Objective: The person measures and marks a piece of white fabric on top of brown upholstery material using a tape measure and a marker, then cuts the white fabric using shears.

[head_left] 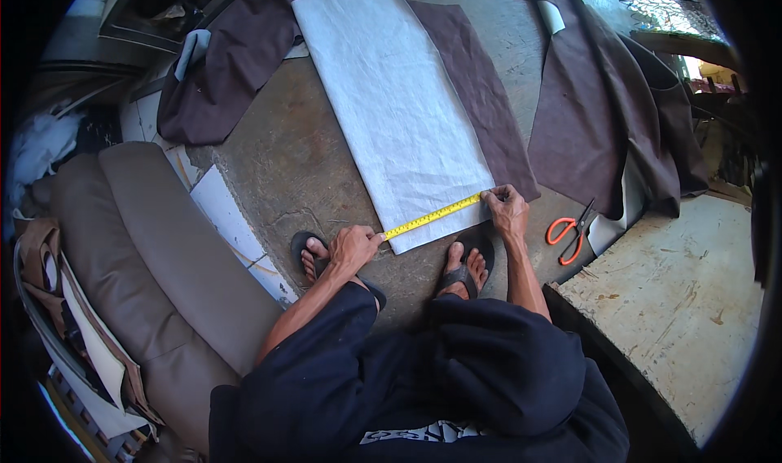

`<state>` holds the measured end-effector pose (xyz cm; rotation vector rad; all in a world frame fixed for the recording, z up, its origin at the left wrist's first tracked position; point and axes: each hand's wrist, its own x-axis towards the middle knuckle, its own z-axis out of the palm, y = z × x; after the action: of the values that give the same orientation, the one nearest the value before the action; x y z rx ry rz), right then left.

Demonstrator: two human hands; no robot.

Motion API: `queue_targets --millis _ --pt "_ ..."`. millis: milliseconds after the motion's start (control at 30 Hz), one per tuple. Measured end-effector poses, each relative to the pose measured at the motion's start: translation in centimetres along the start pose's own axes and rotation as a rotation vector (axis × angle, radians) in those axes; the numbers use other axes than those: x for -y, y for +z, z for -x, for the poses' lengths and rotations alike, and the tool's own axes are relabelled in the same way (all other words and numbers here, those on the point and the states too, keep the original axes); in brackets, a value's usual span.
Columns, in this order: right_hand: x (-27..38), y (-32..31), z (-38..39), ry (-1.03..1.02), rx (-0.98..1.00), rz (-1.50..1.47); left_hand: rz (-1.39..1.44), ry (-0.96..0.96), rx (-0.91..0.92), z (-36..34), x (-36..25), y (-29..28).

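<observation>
A long white-backed sheet of material (391,105) lies on the floor, with a dark brown layer (497,113) showing along its right side. A yellow measuring tape (433,215) stretches across the sheet's near end, rising slightly toward the right. My left hand (355,245) grips the tape's left end at the sheet's left edge. My right hand (507,212) holds the other end by the right edge, fingers closed on it. Orange-handled scissors (568,233) lie on the floor to the right of that hand. My sandalled feet are just below the sheet.
A brown padded cushion (155,276) fills the left, beside white floor pieces (228,210) and upholstery scraps (90,324). Brown material (595,96) is spread at the back right and back left. A worn board (668,308) sits at the lower right.
</observation>
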<state>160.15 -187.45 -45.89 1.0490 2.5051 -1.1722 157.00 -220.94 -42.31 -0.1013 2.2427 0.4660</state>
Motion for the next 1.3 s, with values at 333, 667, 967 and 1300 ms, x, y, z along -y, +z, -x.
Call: queue_targets --millis 333,667,967,1300 --pt "-0.4 -1.6 0.3 -0.154 -0.101 0.030 -0.051 0.010 -0.017 -0.2 0.3 0.1" --pt "1.8 -7.2 0.5 -0.035 -0.106 -0.367 -0.078 0.026 -0.031 -0.1 0.3 -0.3" --pt "0.7 -4.7 1.5 -0.253 -0.143 -0.279 -0.086 0.028 -0.018 -0.3 0.0 -0.2" --pt "-0.3 -2.8 1.8 -0.161 -0.144 0.179 0.482 0.217 -0.002 -0.8 3.4 -2.8"
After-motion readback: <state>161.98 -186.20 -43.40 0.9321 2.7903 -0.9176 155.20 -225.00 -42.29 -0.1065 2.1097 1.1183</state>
